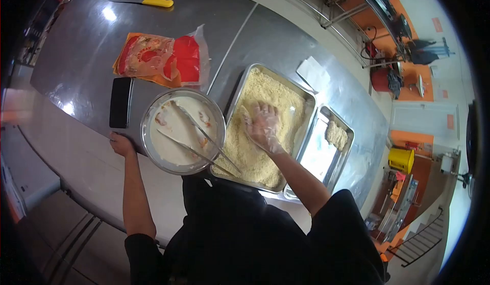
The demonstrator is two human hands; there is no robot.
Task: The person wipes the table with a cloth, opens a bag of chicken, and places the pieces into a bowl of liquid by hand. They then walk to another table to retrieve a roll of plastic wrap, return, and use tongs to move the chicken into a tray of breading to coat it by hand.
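Observation:
My right hand (263, 125), in a clear plastic glove, presses with outstretched fingers on the pale yellow breadcrumbs (278, 88) in a deep metal tray (310, 112). Whatever lies under the palm is hidden by crumbs and hand. My bare left hand (121, 144) is curled at the table edge, just below a black phone (120, 103). Between my hands stands a metal bowl (144, 141) of white batter (171, 134) with pieces of meat (203, 117) partly sunk in it. Metal tongs (196, 154) lie across the bowl, their ends over the crumb tray.
A smaller metal tray (348, 155) on the right holds one crumbed piece (336, 135). White paper (313, 74) lies behind the trays. A red and orange food packet (161, 59) lies beyond the bowl. Farther off is a knife (157, 2) with a yellow handle on the steel table (214, 9).

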